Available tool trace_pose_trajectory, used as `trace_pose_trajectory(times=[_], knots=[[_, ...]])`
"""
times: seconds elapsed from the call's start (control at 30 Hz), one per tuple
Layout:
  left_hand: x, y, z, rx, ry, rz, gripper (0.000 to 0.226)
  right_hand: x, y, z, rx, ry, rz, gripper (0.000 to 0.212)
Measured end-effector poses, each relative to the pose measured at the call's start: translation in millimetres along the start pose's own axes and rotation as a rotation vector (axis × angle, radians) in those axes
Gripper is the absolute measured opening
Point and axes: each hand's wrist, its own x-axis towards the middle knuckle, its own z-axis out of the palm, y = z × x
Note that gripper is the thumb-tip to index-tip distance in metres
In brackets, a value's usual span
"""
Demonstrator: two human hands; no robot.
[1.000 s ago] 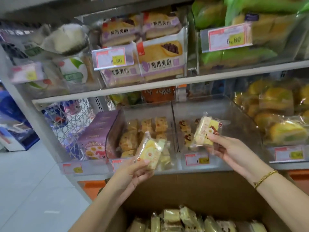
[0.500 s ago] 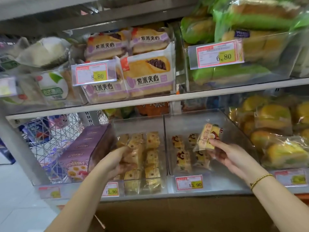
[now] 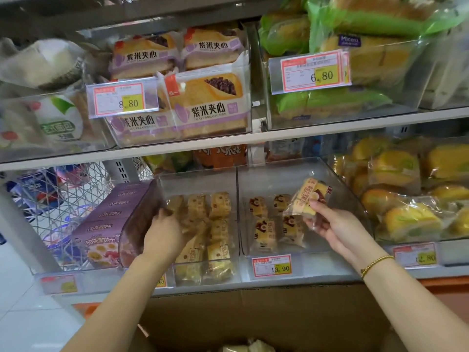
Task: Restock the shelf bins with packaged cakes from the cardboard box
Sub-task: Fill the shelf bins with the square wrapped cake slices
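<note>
Two clear shelf bins sit side by side on the lower shelf. My left hand (image 3: 165, 235) reaches deep into the left bin (image 3: 198, 177) and holds a yellow packaged cake (image 3: 194, 228) down among the rows of cakes there; its fingers are mostly hidden. My right hand (image 3: 337, 229) pinches a second packaged cake (image 3: 308, 196) with a red-brown label, tilted, just above the right bin (image 3: 279, 171), which holds a few similar packs. The open cardboard box (image 3: 253, 313) stands below the shelf, with cake packs (image 3: 248, 348) peeking at the bottom edge.
Purple biscuit boxes (image 3: 109, 217) stand left of the bins beside a wire mesh rack (image 3: 63, 194). Yellow roll cakes (image 3: 406, 219) fill the bin to the right. The shelf above carries purple-rice toast packs (image 3: 203, 102) and green-wrapped bread (image 3: 330, 102). A 13.90 price tag (image 3: 271, 268) fronts the right bin.
My left hand carried its cake from in front of the shelf into the left bin and pushed further in. My right hand with its cake stayed over the right bin. The view tilted upward.
</note>
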Motion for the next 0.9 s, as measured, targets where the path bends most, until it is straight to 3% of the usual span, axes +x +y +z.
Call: trace_pose_trajectory(times=[0.1, 0.23, 0.4, 0.53, 0.63, 0.73, 0.83, 0.9], knots=[[6, -8, 2, 0.082, -0.108, 0.135, 0.059, -3, 0, 0, 0.088, 0.025, -0.021, 0.011], [11, -5, 6, 0.079, -0.022, 0.117, 0.051, -4, 1, -1, 0.061, 0.004, -0.018, 0.014], [12, 3, 9, 0.041, -0.026, 0.024, 0.076, -8, 1, -3, -0.011, -0.065, -0.027, 0.019], [-3, 25, -1, 0.043, 0.004, 0.0, 0.054, -8, 1, -3, -0.027, -0.065, -0.028, 0.023], [-25, 68, -14, -0.23, 0.108, 0.15, 0.036, -8, 1, -1, -0.056, -0.058, -0.043, 0.019], [-33, 107, -29, -0.607, 0.027, 0.204, 0.027, -10, 0, 0, -0.065, -0.051, -0.059, 0.016], [-27, 122, -34, -0.716, 0.025, 0.204, 0.043, -16, 0, 1, -0.12, -0.11, -0.05, 0.018], [-26, 129, -36, -0.769, -0.119, 0.265, 0.062, -21, 0, 5, -0.113, -0.162, -0.024, 0.026]])
